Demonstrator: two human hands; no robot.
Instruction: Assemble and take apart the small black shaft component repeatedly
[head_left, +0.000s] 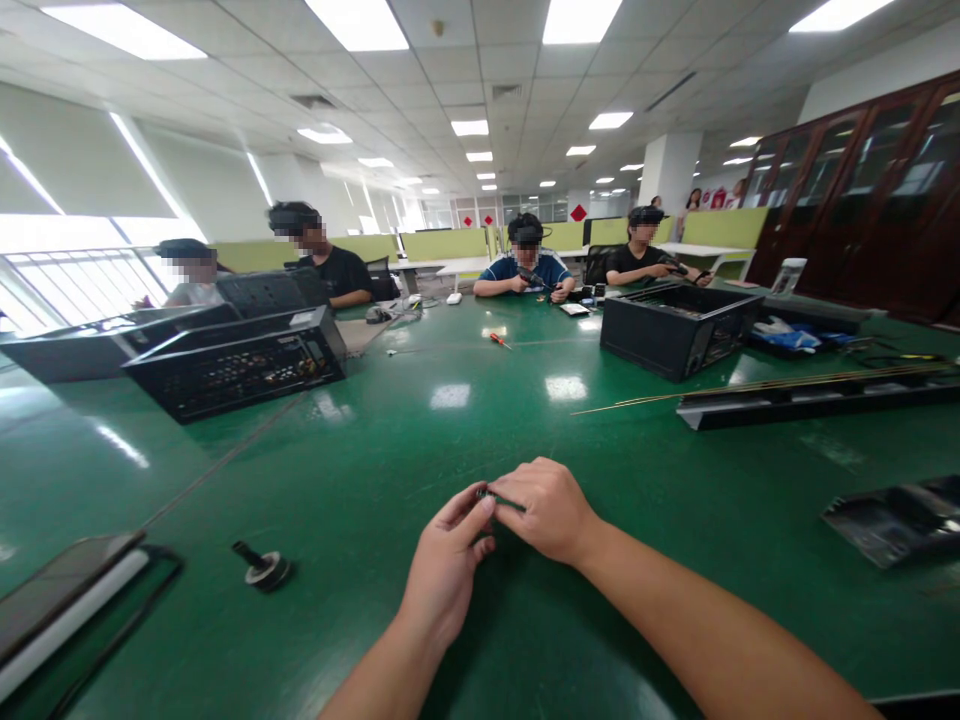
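In the head view my left hand [451,560] is closed, thumb against fingers, pinching a small dark metallic piece [486,494] too small to name. My right hand [546,508] meets it from the right, its thumb and fingertips closed at the same piece. Both hands are just above the green tabletop [360,520], and most of the piece is hidden by the fingers. Left of them on the table, a black round part with a short stem [264,568] lies tilted.
A dark flat device [60,590] with a strap lies at left. Black computer cases [240,365] stand left and right [660,335]. An orange screwdriver [498,341], long thin rods [645,401], a black channel [810,402] and a dark tray [900,520] lie around. Several people sit opposite.
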